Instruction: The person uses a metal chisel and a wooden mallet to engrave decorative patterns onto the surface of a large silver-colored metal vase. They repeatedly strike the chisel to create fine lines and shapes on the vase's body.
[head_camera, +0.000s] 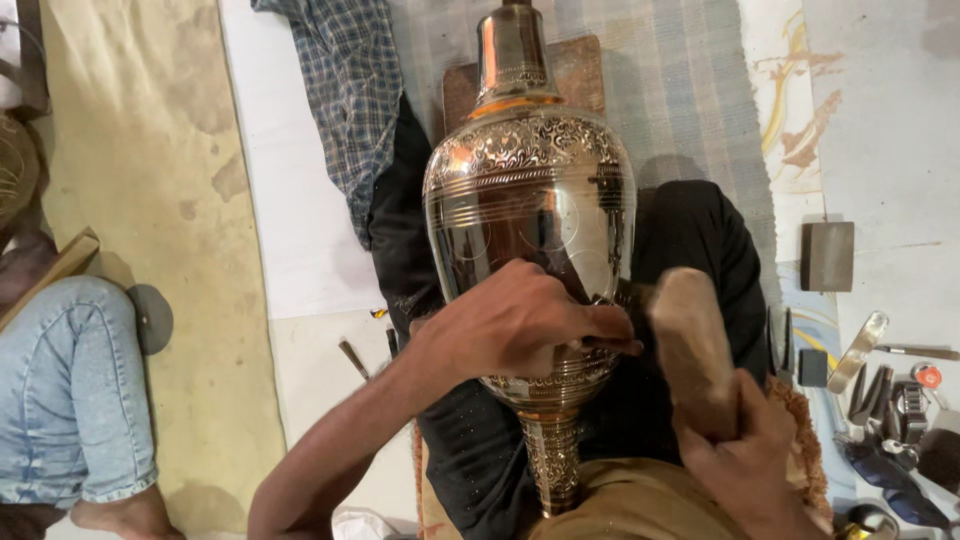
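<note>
Across the seated person's lap lies an engraved metal vase. Left hand pinches a thin chisel against its belly; right hand grips a blurred wooden mallet. Loose tools lie rightward.

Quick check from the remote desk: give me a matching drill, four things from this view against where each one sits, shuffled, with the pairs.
Things:
1. engraved metal vase
2. wooden mallet
3. grey block
4. checked cloth

Places:
A. flat on the floor at the right, apart from the hands
B. in the right hand
C. across the lap, under the left hand
D. upper left of the vase, on the floor

Pairs: 1-C, 2-B, 3-A, 4-D
</note>
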